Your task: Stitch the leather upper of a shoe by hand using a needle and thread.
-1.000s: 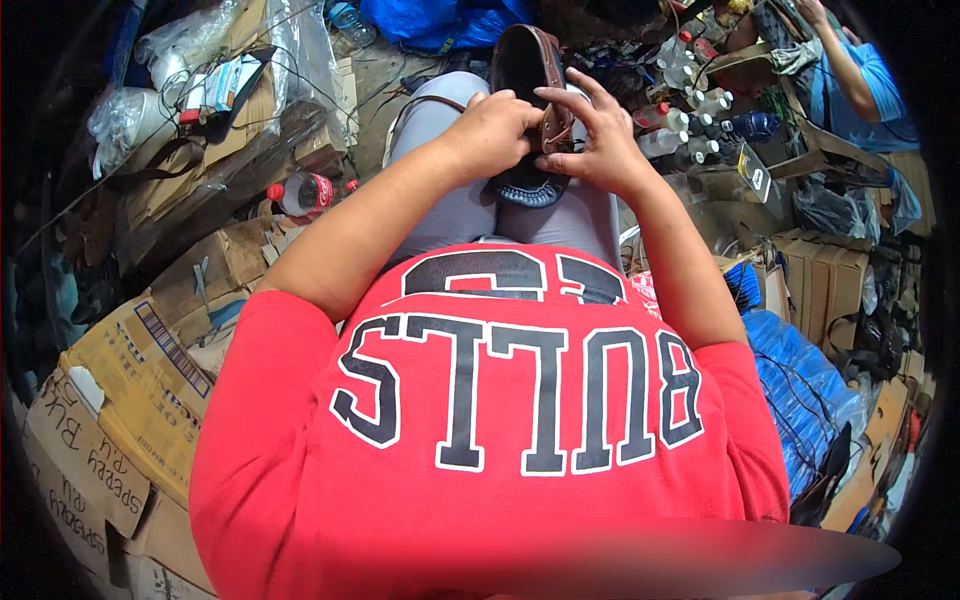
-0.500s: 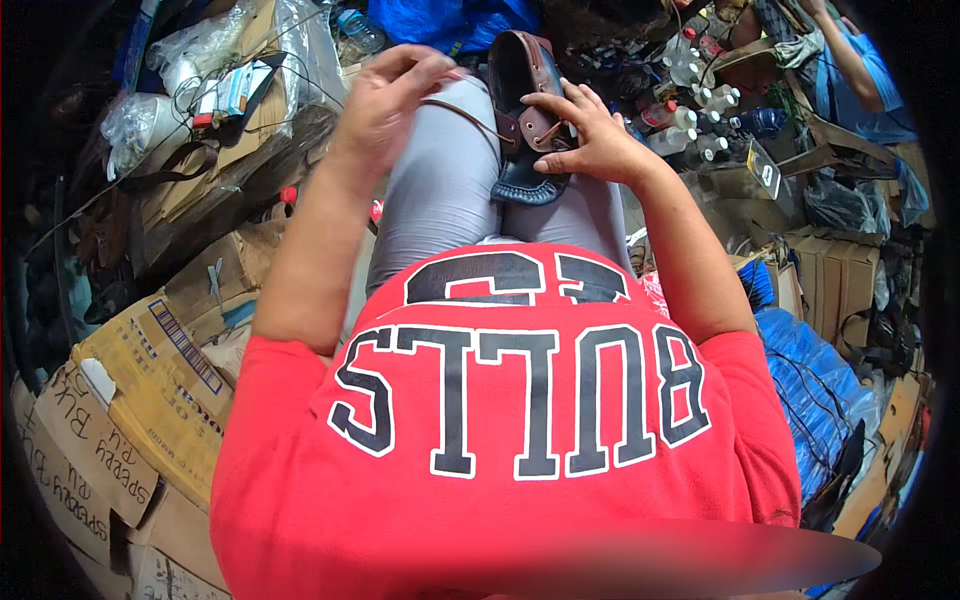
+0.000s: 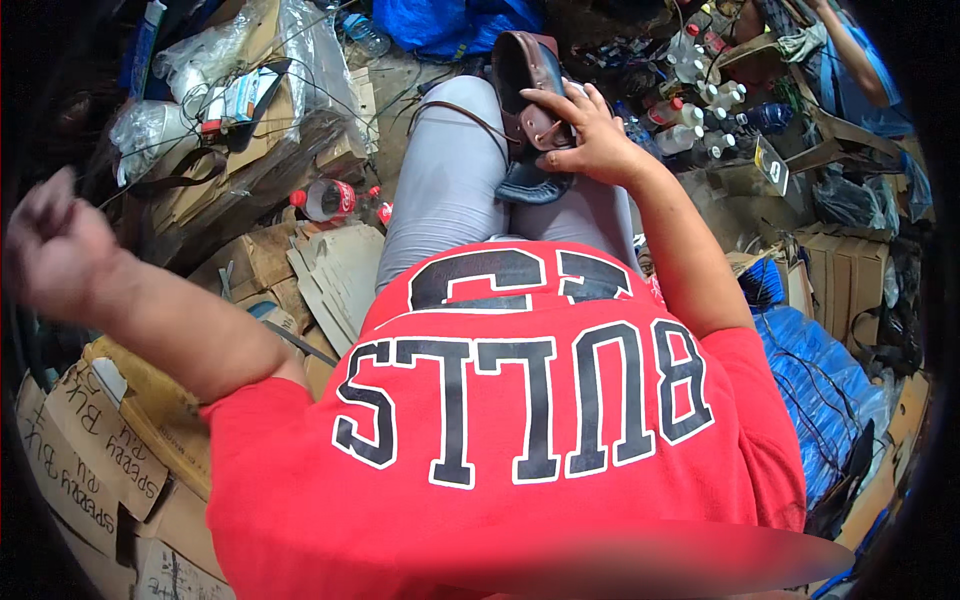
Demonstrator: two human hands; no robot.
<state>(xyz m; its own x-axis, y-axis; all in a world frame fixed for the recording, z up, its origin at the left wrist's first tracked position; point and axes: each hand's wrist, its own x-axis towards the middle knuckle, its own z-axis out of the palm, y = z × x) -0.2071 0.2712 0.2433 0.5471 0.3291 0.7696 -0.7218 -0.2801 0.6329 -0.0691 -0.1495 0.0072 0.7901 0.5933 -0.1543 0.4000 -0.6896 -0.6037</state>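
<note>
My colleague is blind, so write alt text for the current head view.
The right hand holds a brown-and-black moccasin-style shoe against grey trousers, while the left hand, blurred, is extended far left. Plastic bottles and cardboard lie nearby.

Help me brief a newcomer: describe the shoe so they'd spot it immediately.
Find the gray trousers. At their far end, the right hand holds the shoe. Unlike the plastic bottles to its right, it is brown and black, a thin cord trailing left.
</note>
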